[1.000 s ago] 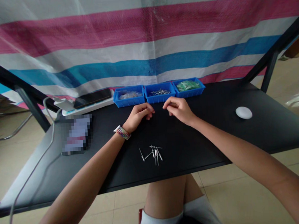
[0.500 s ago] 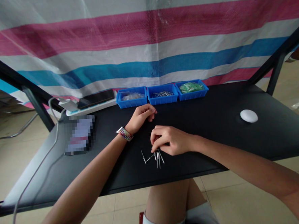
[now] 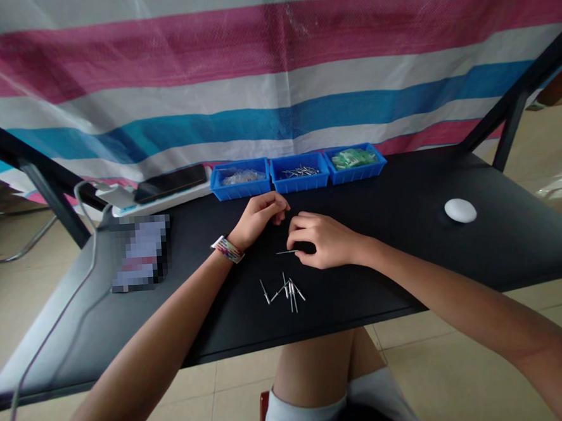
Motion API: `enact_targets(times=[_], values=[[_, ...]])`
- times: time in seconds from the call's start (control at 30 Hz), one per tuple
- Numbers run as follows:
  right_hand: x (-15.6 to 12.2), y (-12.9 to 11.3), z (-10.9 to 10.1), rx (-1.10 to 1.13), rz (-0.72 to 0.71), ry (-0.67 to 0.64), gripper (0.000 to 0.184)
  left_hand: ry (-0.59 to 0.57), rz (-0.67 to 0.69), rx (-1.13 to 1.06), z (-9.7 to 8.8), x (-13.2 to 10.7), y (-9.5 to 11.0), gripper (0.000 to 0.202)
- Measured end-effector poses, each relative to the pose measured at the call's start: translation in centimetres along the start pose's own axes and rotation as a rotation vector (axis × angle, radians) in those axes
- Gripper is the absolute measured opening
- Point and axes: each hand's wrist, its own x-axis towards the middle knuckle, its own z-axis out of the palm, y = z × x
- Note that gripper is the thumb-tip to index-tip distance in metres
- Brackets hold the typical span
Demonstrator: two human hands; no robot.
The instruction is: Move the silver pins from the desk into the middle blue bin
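Between the thumb and fingertips of my right hand (image 3: 324,238) is one blind rivet (image 3: 284,253), its thin pin pointing left. My left hand (image 3: 259,219) rests to the left of it with the fingers curled in; whatever they hold, if anything, is hidden. A small loose group of silver blind rivets (image 3: 290,288) lies on the black tabletop (image 3: 381,211), nearer the front edge and below my right hand. Behind my hands, the middle blue bin (image 3: 301,184) contains many more such rivets.
A blue bin (image 3: 240,191) with clear plastic bags and another blue bin (image 3: 357,174) with green packets flank the middle one. To the left are a power strip (image 3: 166,200), a dark phone (image 3: 169,183), a blurred-out device (image 3: 143,254) and a cable (image 3: 91,260). A white mouse (image 3: 461,211) sits right.
My right hand has moved up and away from the loose rivets, with one rivet now showing in its fingers. My left hand keeps its curled pose. The whole view has shifted slightly.
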Motion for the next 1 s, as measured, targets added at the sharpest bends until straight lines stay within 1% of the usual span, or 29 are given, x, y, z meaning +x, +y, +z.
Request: enact_targets(times=[0.03, 0.1, 0.2, 0.4, 0.47, 0.53, 0.7, 0.83, 1.0], values=[[0.0, -0.1, 0.1, -0.014, 0.012, 0.002, 0.009, -0.002, -0.001, 0.0, 0.0, 0.0, 0.0, 0.025], [0.1, -0.1, 0.4, -0.018, 0.041, 0.014, 0.012, -0.007, -0.004, -0.001, -0.1, 0.0, 0.1, 0.026], [0.2, 0.4, 0.6, 0.046, 0.114, 0.072, 0.014, -0.009, -0.012, -0.006, -0.1, 0.0, 0.1, 0.028], [0.6, 2.2, 0.6, 0.423, 0.359, 0.351, 0.006, -0.047, -0.039, 0.06, 0.0, -0.1, 0.3, 0.037], [0.7, 2.7, 0.5, 0.483, 0.414, 0.42, 0.008, -0.06, -0.045, 0.081, 0.1, -0.1, 0.3, 0.038], [0.7, 3.0, 0.4, 0.512, 0.434, 0.463, 0.01, -0.06, -0.052, 0.087, 0.2, -0.1, 0.3, 0.038], [0.7, 3.5, 0.3, 0.58, 0.46, 0.501, 0.016, -0.03, -0.056, 0.049, 0.2, -0.1, 0.2, 0.031], [0.8, 4.0, 0.5, 0.718, 0.527, 0.499, 0.028, -0.003, -0.038, 0.005, 0.1, -0.1, 0.1, 0.029], [0.9, 4.2, 0.3, 0.832, 0.581, 0.471, 0.026, 0.058, 0.024, 0.013, 0.1, -0.1, 0.2, 0.031]])
